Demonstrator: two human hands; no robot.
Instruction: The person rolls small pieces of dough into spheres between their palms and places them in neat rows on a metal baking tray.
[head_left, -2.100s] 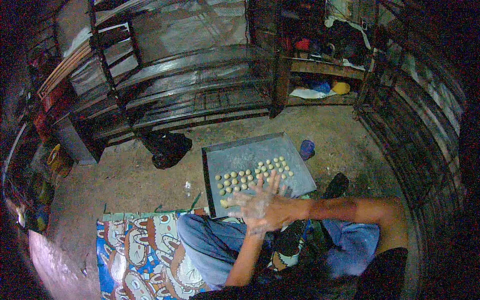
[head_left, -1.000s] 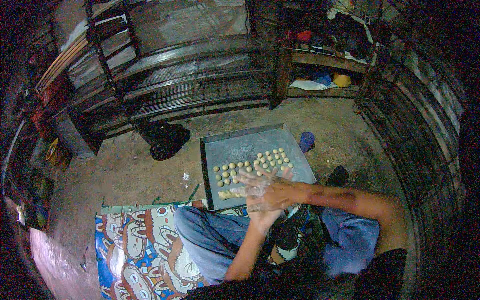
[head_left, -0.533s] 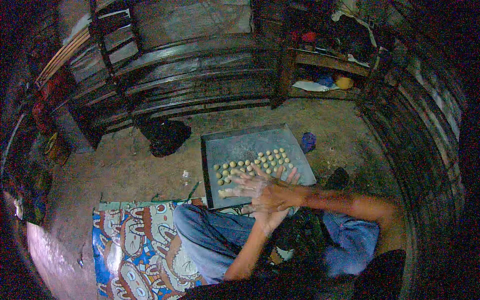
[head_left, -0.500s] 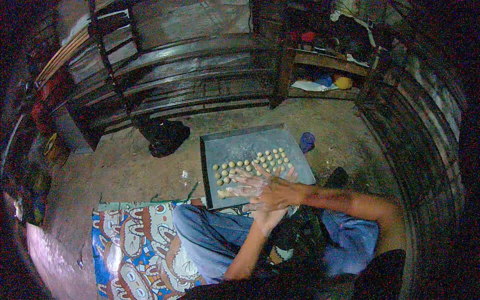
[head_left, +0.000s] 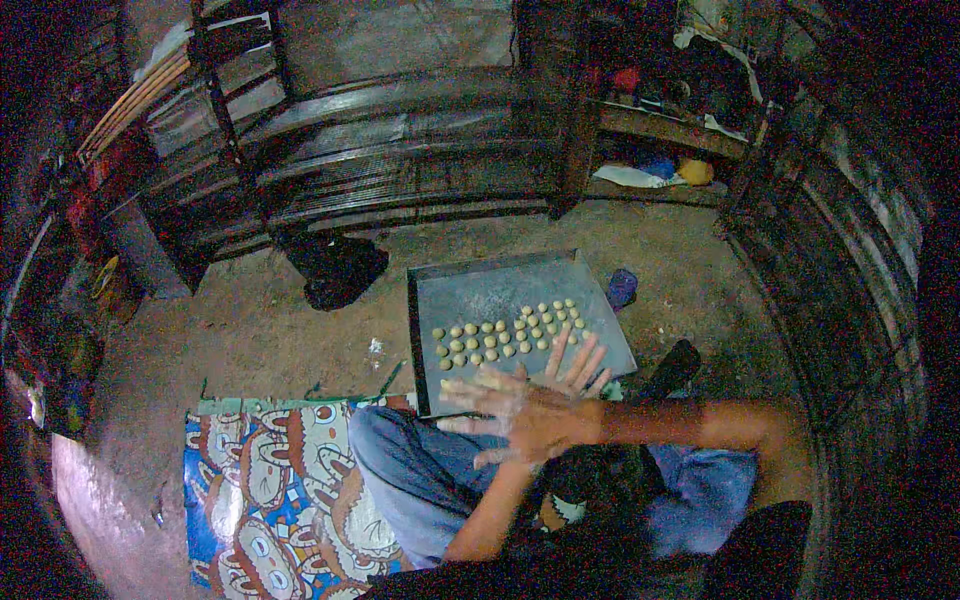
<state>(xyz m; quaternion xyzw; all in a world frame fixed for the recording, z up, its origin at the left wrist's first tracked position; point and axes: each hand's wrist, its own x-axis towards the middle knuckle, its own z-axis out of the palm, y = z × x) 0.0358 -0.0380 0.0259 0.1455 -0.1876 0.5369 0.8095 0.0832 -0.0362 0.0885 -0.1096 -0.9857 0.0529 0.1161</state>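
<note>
- Grey metal tray (head_left: 540, 280) on the floor (head_left: 300, 350), longer side running left to right, right end angled slightly away
- Dough balls (head_left: 520, 337) sit inside it, their rows slanting likewise
- Right hand (head_left: 545, 412) crosses over the left hand (head_left: 574, 380), both with fingers spread; I can't see between the palms

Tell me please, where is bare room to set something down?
On the tray, the strip between far rim and dough balls shows only pale dust. Floor between bag and mat is mostly free. Crowded: tray's middle, and near side at left hand and right hand.
</note>
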